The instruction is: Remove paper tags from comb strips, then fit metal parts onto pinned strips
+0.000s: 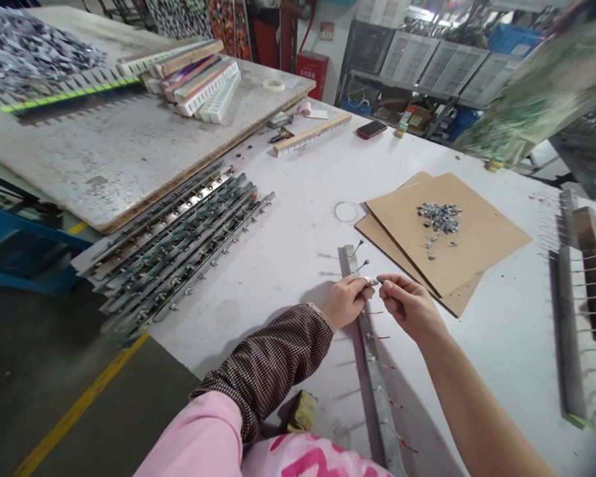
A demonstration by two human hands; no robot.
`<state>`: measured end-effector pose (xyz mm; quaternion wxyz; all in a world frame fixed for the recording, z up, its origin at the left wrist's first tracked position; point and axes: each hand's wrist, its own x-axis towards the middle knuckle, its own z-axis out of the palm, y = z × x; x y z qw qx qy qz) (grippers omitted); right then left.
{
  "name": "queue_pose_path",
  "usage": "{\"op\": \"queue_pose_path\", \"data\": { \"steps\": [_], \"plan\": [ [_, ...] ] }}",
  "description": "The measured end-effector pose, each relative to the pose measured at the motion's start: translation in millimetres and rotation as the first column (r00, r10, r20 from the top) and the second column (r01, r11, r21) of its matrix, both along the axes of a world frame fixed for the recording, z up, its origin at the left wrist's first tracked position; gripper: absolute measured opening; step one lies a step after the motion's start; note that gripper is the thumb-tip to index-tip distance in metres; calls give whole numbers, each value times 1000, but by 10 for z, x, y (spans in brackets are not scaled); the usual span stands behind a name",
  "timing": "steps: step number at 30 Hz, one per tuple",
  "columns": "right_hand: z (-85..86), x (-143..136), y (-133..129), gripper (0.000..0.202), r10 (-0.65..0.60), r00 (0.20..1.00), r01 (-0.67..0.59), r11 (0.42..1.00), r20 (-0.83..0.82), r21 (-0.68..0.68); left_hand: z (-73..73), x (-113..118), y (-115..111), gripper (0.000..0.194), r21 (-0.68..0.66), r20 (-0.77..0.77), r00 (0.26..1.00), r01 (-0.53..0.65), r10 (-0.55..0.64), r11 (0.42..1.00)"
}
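A long grey metal bar (370, 361) lies lengthwise in front of me, with thin pins sticking out of its side. The nearer pins end in red tips (396, 404); two at the far end carry small dark heads (362, 265). My left hand (346, 301) rests over the bar, its fingers closed at a pin and something white at the fingertips; what they grip is hidden. Thumb and forefinger of my right hand (408, 306) pinch a small dark green piece (381, 281), right beside the left fingertips. A pile of small grey metallic pieces (440, 218) lies on brown cardboard (491, 232).
Several metal bars with clips (189, 245) are stacked at the left table edge. A yellow block (302, 411) sits close to me. Pinned racks (571, 331) stand at right. Farther back are a wooden strip (312, 134), a phone (371, 129) and a white ring (346, 212).
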<state>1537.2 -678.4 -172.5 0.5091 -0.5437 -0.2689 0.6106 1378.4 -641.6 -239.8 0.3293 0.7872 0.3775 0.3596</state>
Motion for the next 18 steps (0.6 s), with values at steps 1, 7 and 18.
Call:
{"op": "queue_pose_path", "data": {
  "steps": [1,7,18],
  "plan": [
    [1,-6,-2,37,-1,1000,1,1000,16,-2,5,0,-2,15,-3,7,1000,-3,3,1000],
    [11,-61,1,37,-12,996,10,1000,92,20,5,4,-5,12,-7,58,998,-1,1,1000],
    [16,-23,-38,36,-12,980,-5,997,200,83,11,8,-5,15,-3,56,998,-3,3,1000]
  ]
}}
